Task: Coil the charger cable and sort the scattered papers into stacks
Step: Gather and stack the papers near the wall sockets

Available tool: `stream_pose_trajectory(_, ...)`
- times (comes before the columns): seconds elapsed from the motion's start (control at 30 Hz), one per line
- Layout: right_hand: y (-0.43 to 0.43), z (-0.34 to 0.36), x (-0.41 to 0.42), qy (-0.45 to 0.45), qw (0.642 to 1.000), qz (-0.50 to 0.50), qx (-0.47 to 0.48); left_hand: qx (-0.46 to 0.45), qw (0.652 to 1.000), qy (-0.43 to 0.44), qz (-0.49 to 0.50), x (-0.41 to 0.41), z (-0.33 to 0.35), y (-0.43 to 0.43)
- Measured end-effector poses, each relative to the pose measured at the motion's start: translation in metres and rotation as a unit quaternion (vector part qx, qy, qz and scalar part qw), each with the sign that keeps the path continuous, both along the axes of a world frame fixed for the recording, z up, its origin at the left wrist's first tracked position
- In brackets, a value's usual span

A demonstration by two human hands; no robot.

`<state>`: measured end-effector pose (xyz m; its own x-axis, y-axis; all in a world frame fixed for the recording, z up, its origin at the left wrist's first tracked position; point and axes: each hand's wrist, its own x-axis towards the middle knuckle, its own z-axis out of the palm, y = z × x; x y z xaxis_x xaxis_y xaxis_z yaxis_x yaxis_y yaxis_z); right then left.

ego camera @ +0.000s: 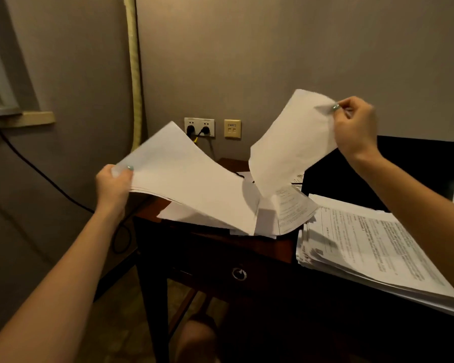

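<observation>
My left hand grips the left edge of a bundle of white sheets, raised and tilted above the left end of the wooden desk. Held up in the air over the desk's middle is a single white sheet, which my right hand pinches by its top right corner. Loose printed papers lie under both. A thick stack of printed papers sits at the desk's right front. A short piece of black cable shows between the lifted sheets; most of it is hidden.
A black laptop lid stands behind the thick stack. Wall sockets with two plugs sit behind the desk. Another black cable runs down the left wall to a loop by the desk leg. A drawer knob faces me.
</observation>
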<state>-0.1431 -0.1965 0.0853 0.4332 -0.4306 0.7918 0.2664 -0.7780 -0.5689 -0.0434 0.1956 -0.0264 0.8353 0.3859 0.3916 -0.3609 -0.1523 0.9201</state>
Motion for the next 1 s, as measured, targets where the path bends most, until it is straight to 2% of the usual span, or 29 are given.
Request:
stream_pose_trajectory(0.07,-0.003,0.006,-0.001,-0.014,0.998,0.015,0.053,0.024,0.999,0.042,-0.017,0.001,-0.012,0.001)
stream_pose_trajectory(0.17,-0.008,-0.002,0.002,0.014,0.990,0.045,0.132,0.043,0.992,0.109,-0.051,0.001,-0.037,0.001)
stream_pose_trajectory(0.3,-0.011,-0.045,0.011,0.124,0.974,0.079,0.175,0.049,0.981,0.166,-0.088,-0.005,-0.064,-0.009)
stream_pose_trajectory(0.4,-0.002,-0.085,0.019,0.234,0.957,0.110,0.132,0.064,0.974,0.187,-0.108,-0.004,-0.074,-0.011)
stream_pose_trajectory(0.5,0.014,-0.114,0.030,0.310,0.942,0.100,0.078,0.072,0.972,0.195,-0.111,-0.004,-0.076,-0.014)
stream_pose_trajectory(0.6,0.027,-0.127,0.042,0.349,0.931,0.097,0.054,0.042,0.963,0.226,-0.139,-0.006,-0.068,-0.017)
stream_pose_trajectory(0.8,0.060,-0.139,0.064,0.389,0.914,0.113,0.021,0.164,0.932,0.242,-0.216,0.000,-0.057,-0.010)
stream_pose_trajectory(0.9,0.069,-0.144,0.071,0.433,0.892,0.126,-0.027,0.177,0.942,0.193,-0.208,-0.004,-0.052,-0.007)
stream_pose_trajectory(1.0,0.072,-0.141,0.076,0.456,0.875,0.141,-0.084,0.129,0.966,0.122,-0.188,-0.006,-0.040,-0.001)
